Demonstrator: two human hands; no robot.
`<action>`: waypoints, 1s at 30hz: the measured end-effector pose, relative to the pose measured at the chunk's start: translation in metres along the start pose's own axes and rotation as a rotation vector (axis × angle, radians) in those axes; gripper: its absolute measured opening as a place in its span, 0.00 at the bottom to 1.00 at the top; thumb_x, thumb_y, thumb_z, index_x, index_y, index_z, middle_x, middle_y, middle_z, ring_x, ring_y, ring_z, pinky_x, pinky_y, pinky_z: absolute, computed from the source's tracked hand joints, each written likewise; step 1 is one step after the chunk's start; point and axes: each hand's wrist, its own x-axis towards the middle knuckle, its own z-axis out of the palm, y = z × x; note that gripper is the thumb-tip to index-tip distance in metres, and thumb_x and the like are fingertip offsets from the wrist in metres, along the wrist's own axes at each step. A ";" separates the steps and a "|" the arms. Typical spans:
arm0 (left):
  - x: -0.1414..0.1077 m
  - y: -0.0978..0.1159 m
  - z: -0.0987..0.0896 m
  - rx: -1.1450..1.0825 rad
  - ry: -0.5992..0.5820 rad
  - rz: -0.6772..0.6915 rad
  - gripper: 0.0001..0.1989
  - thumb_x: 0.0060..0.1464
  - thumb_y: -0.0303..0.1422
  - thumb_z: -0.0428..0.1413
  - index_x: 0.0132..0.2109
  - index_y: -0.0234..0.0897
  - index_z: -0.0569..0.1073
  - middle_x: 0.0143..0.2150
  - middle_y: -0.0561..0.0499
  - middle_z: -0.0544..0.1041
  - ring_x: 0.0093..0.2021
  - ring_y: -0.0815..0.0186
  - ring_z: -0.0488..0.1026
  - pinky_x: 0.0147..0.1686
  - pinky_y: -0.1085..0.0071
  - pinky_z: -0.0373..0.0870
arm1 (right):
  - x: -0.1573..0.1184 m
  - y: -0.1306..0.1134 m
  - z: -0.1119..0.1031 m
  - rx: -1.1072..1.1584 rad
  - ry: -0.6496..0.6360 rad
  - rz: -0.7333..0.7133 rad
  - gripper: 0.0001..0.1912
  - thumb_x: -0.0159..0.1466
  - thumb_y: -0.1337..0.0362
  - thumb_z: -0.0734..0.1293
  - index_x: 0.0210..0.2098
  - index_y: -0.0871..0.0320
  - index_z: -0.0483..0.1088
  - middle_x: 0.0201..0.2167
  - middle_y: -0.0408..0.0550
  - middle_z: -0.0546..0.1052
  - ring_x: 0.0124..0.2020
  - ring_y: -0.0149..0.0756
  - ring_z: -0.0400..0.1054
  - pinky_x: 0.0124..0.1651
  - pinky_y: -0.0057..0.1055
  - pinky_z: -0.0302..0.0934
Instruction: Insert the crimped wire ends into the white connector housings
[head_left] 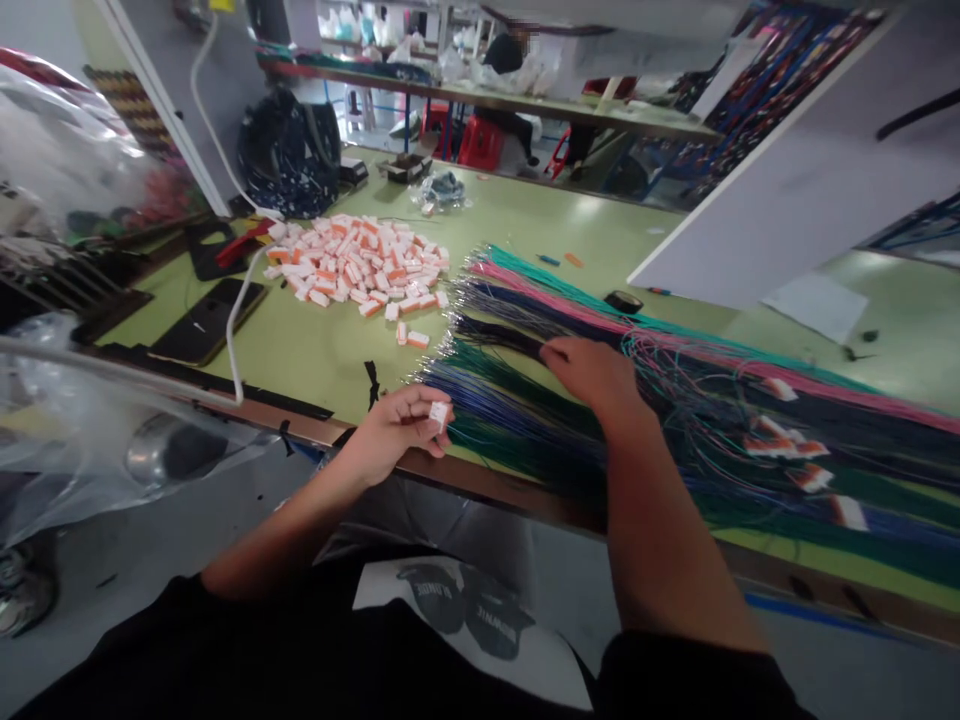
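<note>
Your left hand: pinches one white connector at the surface edge, its opening turned toward the wires. Your right hand: fingers closing on the black wire bundle, picking a strand. Connector pile: kept within reach.

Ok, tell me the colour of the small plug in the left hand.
White plug, seen in the head view.

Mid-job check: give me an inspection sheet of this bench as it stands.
Surface: green table, wooden front edge.
Job's things: white connector pinched in left hand; right hand on the black wire bundle among fanned coloured wires.
Clutter: pile of white-orange connectors, phone, plastic bags.
Grippers: both hands closed on parts.
Cables: white cable crosses the table edge.
Surroundings: another person seated at a far bench.
</note>
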 end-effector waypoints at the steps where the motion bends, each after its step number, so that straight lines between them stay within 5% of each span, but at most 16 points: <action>1: 0.000 0.000 0.000 0.010 -0.007 0.005 0.12 0.44 0.28 0.63 0.37 0.33 0.71 0.27 0.54 0.74 0.24 0.72 0.72 0.24 0.77 0.71 | -0.004 0.001 -0.006 -0.063 -0.049 0.026 0.13 0.57 0.66 0.58 0.33 0.54 0.75 0.37 0.53 0.78 0.40 0.49 0.70 0.38 0.40 0.60; 3: 0.001 0.000 0.001 0.029 -0.022 0.013 0.12 0.44 0.28 0.62 0.38 0.34 0.71 0.27 0.54 0.74 0.25 0.72 0.73 0.24 0.76 0.71 | -0.011 0.006 -0.020 -0.132 -0.064 0.159 0.13 0.56 0.67 0.58 0.30 0.55 0.76 0.38 0.56 0.77 0.39 0.52 0.70 0.35 0.42 0.59; 6: 0.004 0.003 0.004 0.052 -0.032 0.024 0.12 0.44 0.29 0.62 0.38 0.34 0.71 0.28 0.53 0.75 0.25 0.72 0.73 0.25 0.75 0.72 | -0.018 0.015 -0.037 -0.024 0.108 0.247 0.16 0.59 0.63 0.57 0.37 0.56 0.75 0.41 0.60 0.77 0.40 0.54 0.70 0.34 0.42 0.59; 9: 0.011 0.006 0.007 0.065 -0.031 0.041 0.13 0.43 0.29 0.63 0.37 0.33 0.70 0.29 0.53 0.75 0.25 0.72 0.72 0.25 0.75 0.72 | -0.025 0.012 -0.039 0.240 0.182 0.016 0.15 0.59 0.60 0.60 0.40 0.56 0.75 0.35 0.54 0.78 0.36 0.46 0.71 0.35 0.37 0.60; 13: 0.023 0.011 0.009 0.080 -0.044 0.029 0.14 0.42 0.29 0.63 0.38 0.33 0.70 0.29 0.53 0.74 0.24 0.72 0.72 0.23 0.76 0.70 | -0.035 -0.013 -0.030 0.388 0.017 -0.394 0.14 0.55 0.60 0.64 0.39 0.56 0.75 0.28 0.46 0.78 0.28 0.37 0.71 0.32 0.31 0.61; 19: 0.043 0.027 0.011 0.134 -0.111 0.004 0.13 0.42 0.25 0.62 0.38 0.32 0.69 0.24 0.55 0.72 0.24 0.72 0.72 0.23 0.77 0.69 | -0.050 -0.051 -0.019 0.561 0.037 -0.689 0.11 0.58 0.65 0.61 0.37 0.56 0.74 0.31 0.44 0.79 0.31 0.31 0.71 0.34 0.27 0.59; 25: 0.061 0.036 0.012 0.112 -0.225 -0.030 0.13 0.43 0.24 0.62 0.39 0.32 0.70 0.28 0.53 0.74 0.26 0.72 0.73 0.25 0.77 0.70 | -0.033 -0.041 0.007 0.981 0.036 -0.509 0.08 0.56 0.61 0.64 0.29 0.57 0.73 0.27 0.43 0.76 0.28 0.30 0.68 0.32 0.27 0.59; 30: 0.073 0.032 0.006 0.002 -0.254 -0.045 0.14 0.42 0.24 0.62 0.38 0.33 0.71 0.30 0.54 0.75 0.27 0.72 0.74 0.24 0.79 0.69 | -0.028 -0.029 0.009 1.007 0.004 -0.437 0.06 0.53 0.62 0.65 0.29 0.57 0.72 0.24 0.41 0.74 0.25 0.29 0.65 0.30 0.27 0.57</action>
